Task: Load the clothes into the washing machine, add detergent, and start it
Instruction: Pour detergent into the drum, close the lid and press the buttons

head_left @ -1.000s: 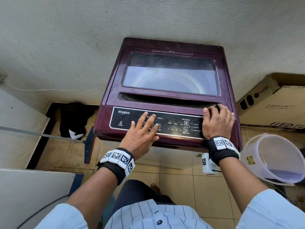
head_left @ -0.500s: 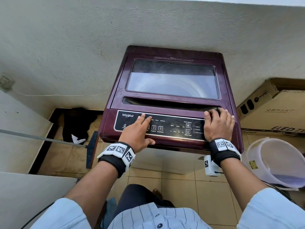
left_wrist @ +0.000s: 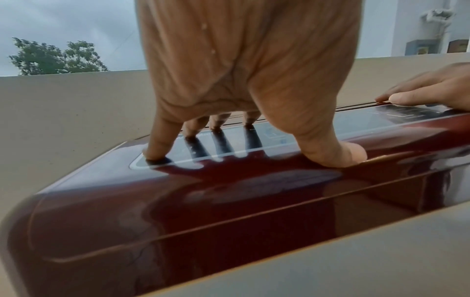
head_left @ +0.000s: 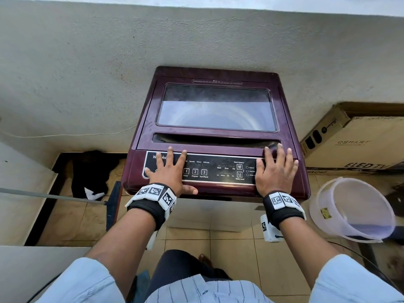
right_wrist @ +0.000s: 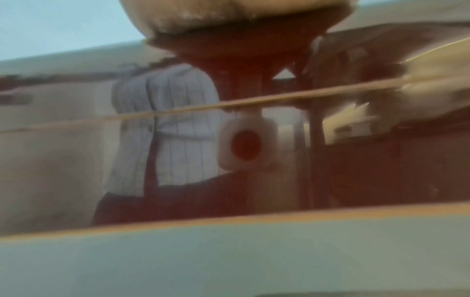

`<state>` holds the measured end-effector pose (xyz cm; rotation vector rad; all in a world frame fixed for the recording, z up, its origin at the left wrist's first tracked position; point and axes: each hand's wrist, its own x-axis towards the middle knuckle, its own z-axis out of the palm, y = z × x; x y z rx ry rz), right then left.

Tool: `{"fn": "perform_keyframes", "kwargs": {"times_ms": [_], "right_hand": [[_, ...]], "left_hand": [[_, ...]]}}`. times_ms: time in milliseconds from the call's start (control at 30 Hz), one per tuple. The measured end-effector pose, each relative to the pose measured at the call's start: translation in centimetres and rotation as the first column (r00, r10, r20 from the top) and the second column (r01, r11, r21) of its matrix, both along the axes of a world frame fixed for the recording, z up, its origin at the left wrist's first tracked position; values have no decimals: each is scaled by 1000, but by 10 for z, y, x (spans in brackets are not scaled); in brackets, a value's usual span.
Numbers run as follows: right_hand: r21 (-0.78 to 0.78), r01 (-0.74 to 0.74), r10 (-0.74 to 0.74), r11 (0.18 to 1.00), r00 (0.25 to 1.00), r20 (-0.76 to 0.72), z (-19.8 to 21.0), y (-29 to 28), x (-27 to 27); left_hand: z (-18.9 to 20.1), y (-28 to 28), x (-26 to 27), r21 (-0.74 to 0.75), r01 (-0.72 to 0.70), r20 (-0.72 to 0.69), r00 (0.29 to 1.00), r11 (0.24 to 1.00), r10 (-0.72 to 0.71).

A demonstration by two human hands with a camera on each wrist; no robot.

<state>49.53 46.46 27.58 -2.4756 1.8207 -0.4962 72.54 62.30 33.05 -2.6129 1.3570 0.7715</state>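
A maroon top-loading washing machine (head_left: 216, 136) stands against the wall with its glass lid (head_left: 216, 108) closed. Along its front edge runs the black control panel (head_left: 218, 169), which carries buttons numbered 1, 2 and 3. My left hand (head_left: 169, 169) lies flat with spread fingers on the panel's left end, covering the logo. The left wrist view shows that left hand (left_wrist: 244, 120) resting on its fingertips and thumb on the glossy panel (left_wrist: 279, 136). Flat on the panel's right end is my right hand (head_left: 276, 169), fingertips at the lid's edge. The right wrist view is blurred.
A dark garment (head_left: 91, 173) lies on the floor left of the machine, beside a long-handled wiper (head_left: 54, 196). A translucent bucket (head_left: 352, 211) and a cardboard TV box (head_left: 358, 141) sit to the right. Tiled floor (head_left: 229, 241) lies between me and the machine.
My left hand has slid left from the numbered buttons to the panel's left end and flattened. The right hand's fingers have straightened. The head view has tilted so the machine sits lower.
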Motion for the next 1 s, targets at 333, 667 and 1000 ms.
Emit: {"fn": "perform_keyframes", "kwargs": {"times_ms": [333,667,1000], "right_hand": [[40,3,-2,999,1000,-31,1,3,1],[4,-7,7,1000,1000,-9,-1,8,0],[-23,1,0,1000,1000,12,-2,7,0]], "left_hand": [[1,0,2,-12,0,-21,1000,1000,0],[0,3,3,-42,6,-18,1000,999,-7],[-2,4,3,-57,13,3,1000,998,-13]]}}
